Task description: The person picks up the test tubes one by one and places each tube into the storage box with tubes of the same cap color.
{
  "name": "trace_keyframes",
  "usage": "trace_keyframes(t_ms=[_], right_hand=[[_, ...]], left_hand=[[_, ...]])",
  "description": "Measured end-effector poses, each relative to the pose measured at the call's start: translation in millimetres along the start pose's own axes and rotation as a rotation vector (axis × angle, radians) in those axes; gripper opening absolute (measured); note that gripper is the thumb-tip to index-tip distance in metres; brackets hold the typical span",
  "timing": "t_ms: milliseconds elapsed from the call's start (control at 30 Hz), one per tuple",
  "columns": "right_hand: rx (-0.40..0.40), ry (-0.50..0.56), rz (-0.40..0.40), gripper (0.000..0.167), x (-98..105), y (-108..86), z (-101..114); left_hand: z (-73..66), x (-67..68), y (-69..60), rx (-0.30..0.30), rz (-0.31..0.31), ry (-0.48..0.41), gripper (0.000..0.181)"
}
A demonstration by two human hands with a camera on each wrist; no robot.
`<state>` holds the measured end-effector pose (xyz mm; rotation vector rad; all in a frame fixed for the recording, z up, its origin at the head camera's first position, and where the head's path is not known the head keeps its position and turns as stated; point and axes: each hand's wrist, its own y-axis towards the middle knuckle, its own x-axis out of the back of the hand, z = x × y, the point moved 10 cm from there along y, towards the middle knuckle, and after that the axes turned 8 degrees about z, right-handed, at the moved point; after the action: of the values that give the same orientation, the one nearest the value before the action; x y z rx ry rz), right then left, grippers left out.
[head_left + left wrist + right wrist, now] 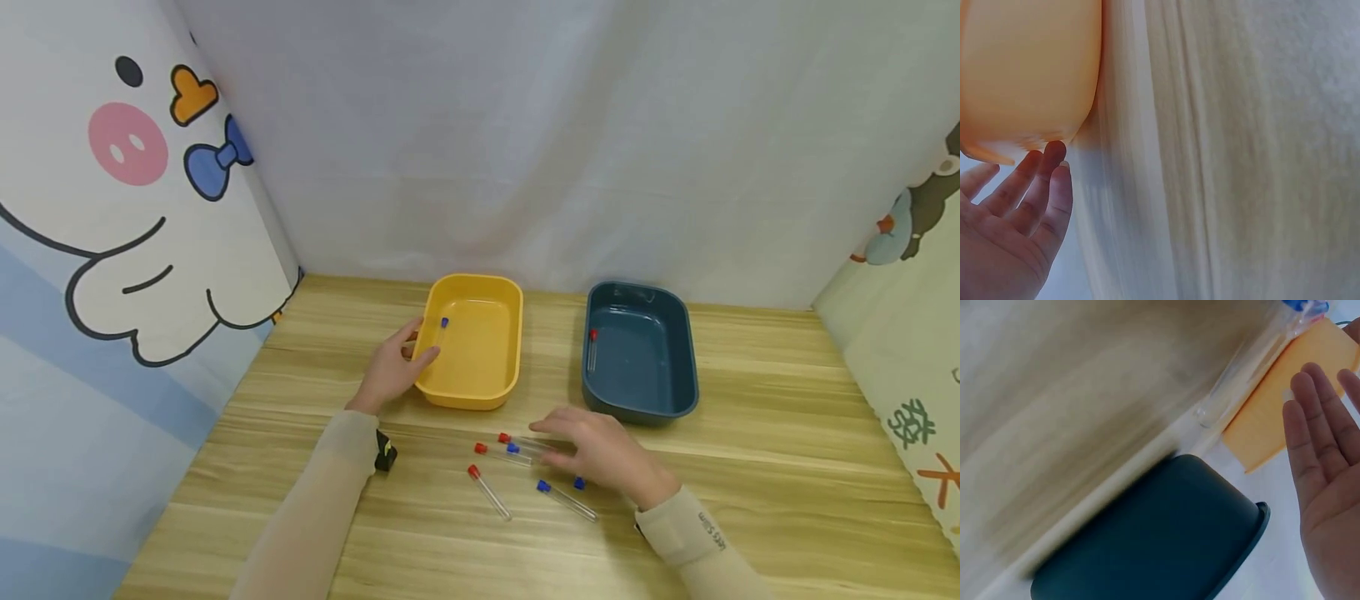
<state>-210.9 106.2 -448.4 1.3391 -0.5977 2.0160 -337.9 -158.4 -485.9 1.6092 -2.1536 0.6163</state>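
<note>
My left hand (392,365) is at the left side of a yellow plastic basin (480,402), thumb over the rim and the other fingers against the outer wall. A blue-capped tube (444,323) lies inside this basin. My right hand (600,450) hovers with spread fingers over several clear capped test tubes on the table, holding none. Among them are a red-capped tube (491,493) and a blue-capped tube (570,502). Another blue cap (579,482) shows beside the right hand, its tube mostly hidden. In the right wrist view, a clear tube (1216,400) lies beyond the fingers.
A dark blue basin (641,408) stands right of the yellow one, with a red-capped tube (592,350) inside along its left wall. Both basins stand on a wood-grain table (765,500), near a white cloth backdrop (540,150). A printed cloth (135,250) hangs at left.
</note>
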Motion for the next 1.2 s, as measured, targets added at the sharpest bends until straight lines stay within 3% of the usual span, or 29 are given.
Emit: trace_keyframes(t_ms=[500, 767, 1200], right_hand=[[0.015, 0.068, 0.031, 0.028, -14, 4.5, 4], [0.016, 0.017, 0.008, 0.021, -15, 6.4, 6], [0.004, -0.028, 0.036, 0.016, -19, 10.7, 7]], left_hand=[[2.6, -1.3, 0.9, 0.007, -0.011, -0.026, 0.071], [2.5, -1.2, 0.0, 0.009, -0.007, -0.037, 0.071], [1.3, -0.2, -0.8, 0.001, -0.006, -0.019, 0.071]])
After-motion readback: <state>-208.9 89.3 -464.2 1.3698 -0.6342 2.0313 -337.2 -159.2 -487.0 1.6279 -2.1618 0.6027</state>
